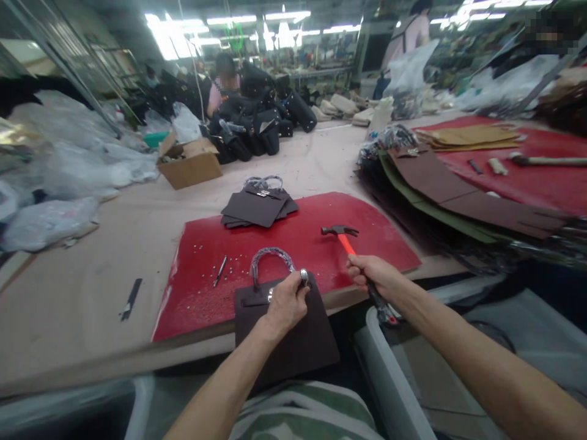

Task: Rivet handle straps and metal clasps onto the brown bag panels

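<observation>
My left hand (288, 302) is closed around a short metal punch (304, 277) whose shiny round head shows above the fingers. It rests over a dark brown handbag panel (293, 342), near the panel's top edge; the punch's lower end is hidden. The panel has a plastic-wrapped handle (273, 252) and a metal clasp (270, 295). To the right, my right hand (364, 273) grips a claw hammer (346, 238) by its orange and black handle, the head raised above the red mat (367, 214) and apart from the punch.
Beyond the panel lies a stack of similar brown panels (259, 206). Small bits and a thin metal rod (220, 271) lie on the mat. A cutter (131, 299), a cardboard box (190, 165) and piled bag pieces (458, 183) are around. Grey bins (389, 366) stand below the table edge.
</observation>
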A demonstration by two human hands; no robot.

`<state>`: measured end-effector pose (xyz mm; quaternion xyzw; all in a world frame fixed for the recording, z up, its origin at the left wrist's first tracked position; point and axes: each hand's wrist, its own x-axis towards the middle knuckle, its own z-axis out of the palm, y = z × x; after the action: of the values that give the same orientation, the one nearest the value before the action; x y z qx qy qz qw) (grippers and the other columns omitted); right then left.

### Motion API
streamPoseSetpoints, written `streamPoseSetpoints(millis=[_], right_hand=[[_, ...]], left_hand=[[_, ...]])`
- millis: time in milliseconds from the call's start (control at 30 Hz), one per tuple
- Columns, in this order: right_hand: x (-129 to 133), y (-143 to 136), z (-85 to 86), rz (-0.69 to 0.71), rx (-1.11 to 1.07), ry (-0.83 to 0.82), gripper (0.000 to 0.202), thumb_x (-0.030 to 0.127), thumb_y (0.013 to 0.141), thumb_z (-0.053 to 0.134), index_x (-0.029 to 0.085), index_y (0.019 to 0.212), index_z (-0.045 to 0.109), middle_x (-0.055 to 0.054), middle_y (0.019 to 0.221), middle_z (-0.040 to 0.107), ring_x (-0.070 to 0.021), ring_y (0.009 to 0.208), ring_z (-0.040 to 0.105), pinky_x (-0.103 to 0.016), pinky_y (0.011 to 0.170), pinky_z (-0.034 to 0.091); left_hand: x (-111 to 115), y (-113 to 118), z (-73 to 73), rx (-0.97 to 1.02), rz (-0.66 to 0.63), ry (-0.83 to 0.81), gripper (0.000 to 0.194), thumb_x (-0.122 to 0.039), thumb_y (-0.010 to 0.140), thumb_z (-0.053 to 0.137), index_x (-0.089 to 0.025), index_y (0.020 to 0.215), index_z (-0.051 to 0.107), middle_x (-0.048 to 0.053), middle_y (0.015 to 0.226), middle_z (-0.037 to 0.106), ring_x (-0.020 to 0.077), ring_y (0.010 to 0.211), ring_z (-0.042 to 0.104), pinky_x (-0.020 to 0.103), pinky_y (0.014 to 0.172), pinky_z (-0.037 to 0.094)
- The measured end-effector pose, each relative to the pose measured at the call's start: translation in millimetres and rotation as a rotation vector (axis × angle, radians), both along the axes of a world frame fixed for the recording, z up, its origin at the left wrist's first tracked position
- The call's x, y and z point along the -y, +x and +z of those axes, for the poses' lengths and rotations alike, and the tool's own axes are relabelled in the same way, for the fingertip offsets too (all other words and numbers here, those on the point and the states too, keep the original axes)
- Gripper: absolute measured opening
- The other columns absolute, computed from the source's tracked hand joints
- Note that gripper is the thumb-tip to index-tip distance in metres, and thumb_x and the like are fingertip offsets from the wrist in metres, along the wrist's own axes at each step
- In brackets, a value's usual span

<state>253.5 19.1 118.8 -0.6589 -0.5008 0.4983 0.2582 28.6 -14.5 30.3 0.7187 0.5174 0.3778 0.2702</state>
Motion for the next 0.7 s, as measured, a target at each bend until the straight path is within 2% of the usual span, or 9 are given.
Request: streamPoseSetpoints(millis=[100,200,267,333,400,533,567,633,700], right_hand=[[36.6,-0.9,33.6,-0.046,0.027,0.221,0.034,0.054,0.095,0.035,0.024,0.081,0.043,0.007,0.057,0.04,-0.0101,0.039,0.036,-0.023,0.039,0.032],[71.5,4.3,56.7,-0.022,0.356,0.63,0.034,0.053,0.096,0.039,0.026,0.076,0.042,0.005,0.054,0.043,-0.012,0.042,0.04,-0.026,0.045,0.03],[86.6,8.0,61.1,0.122,0.605,0.777,0.03,0.046,0.097,0.039,0.026,0.074,0.041,0.004,0.051,0.044,-0.0132,0.042,0.04,-0.029,0.047,0.025],[94.1,9.8,62.1,0.328,0.76,0.78,0.028,0.041,0.096,0.038,0.026,0.073,0.042,0.003,0.05,0.046,-0.014,0.04,0.039,-0.032,0.047,0.019],[96.9,9.2,66.0,0.421,0.813,0.762,0.03,0.041,0.097,0.036,0.026,0.072,0.042,0.002,0.05,0.048,-0.0144,0.039,0.039,-0.032,0.047,0.017],[102.2,2.9,77.1,0.032,0.803,0.988,0.03,0.043,0.1,0.036,0.028,0.075,0.039,0.002,0.051,0.049,-0.0155,0.041,0.043,-0.03,0.049,0.026],[103.9,1.8,76.5,-0.001,0.809,1.024,0.029,0.042,0.1,0.036,0.028,0.075,0.039,0.001,0.051,0.049,-0.0158,0.04,0.043,-0.03,0.049,0.026],[105.8,2.8,69.6,0.161,0.832,0.954,0.029,0.039,0.1,0.034,0.027,0.075,0.041,0.001,0.05,0.049,-0.0155,0.039,0.041,-0.03,0.048,0.021],[102.3,8.5,58.5,0.404,0.83,0.751,0.028,0.039,0.098,0.035,0.025,0.076,0.045,0.001,0.051,0.052,-0.0152,0.04,0.041,-0.031,0.048,0.017]], left_hand=[[-0.7,0.3,-0.4,0.013,-0.008,0.001,0.017,-0.008,0.083,0.06,-0.021,0.093,0.064,0.003,0.085,0.069,0.0186,0.08,0.068,0.029,0.077,0.053],[-1.5,0.5,-0.8,0.009,-0.02,-0.007,0.017,-0.008,0.083,0.059,-0.021,0.092,0.064,0.002,0.083,0.068,0.0183,0.078,0.067,0.029,0.076,0.052],[-1.7,0.7,-0.8,-0.002,-0.023,-0.014,0.018,-0.008,0.083,0.059,-0.021,0.094,0.064,0.002,0.083,0.068,0.0184,0.077,0.067,0.029,0.074,0.051],[-1.8,0.6,-0.7,-0.018,-0.022,-0.016,0.018,-0.008,0.084,0.059,-0.021,0.095,0.064,0.003,0.084,0.069,0.0187,0.077,0.066,0.029,0.073,0.05],[-1.8,0.2,-0.9,-0.03,-0.02,-0.007,0.017,-0.007,0.084,0.058,-0.02,0.094,0.063,0.004,0.085,0.069,0.019,0.077,0.066,0.029,0.072,0.049],[-1.4,-0.2,-1.8,-0.023,-0.039,0.016,0.014,-0.009,0.086,0.057,-0.02,0.093,0.062,0.004,0.088,0.069,0.0192,0.082,0.066,0.029,0.075,0.049],[-1.5,0.2,-1.9,-0.023,-0.042,0.016,0.014,-0.009,0.086,0.057,-0.02,0.094,0.062,0.004,0.089,0.069,0.0192,0.082,0.066,0.029,0.076,0.049],[-1.9,1.7,-1.9,-0.035,-0.034,0.002,0.013,-0.01,0.087,0.057,-0.02,0.093,0.062,0.004,0.086,0.068,0.0193,0.079,0.066,0.029,0.074,0.048],[-2.8,2.5,-1.9,-0.053,-0.021,-0.016,0.012,-0.01,0.086,0.057,-0.02,0.092,0.062,0.003,0.082,0.067,0.0192,0.076,0.065,0.029,0.071,0.048]])
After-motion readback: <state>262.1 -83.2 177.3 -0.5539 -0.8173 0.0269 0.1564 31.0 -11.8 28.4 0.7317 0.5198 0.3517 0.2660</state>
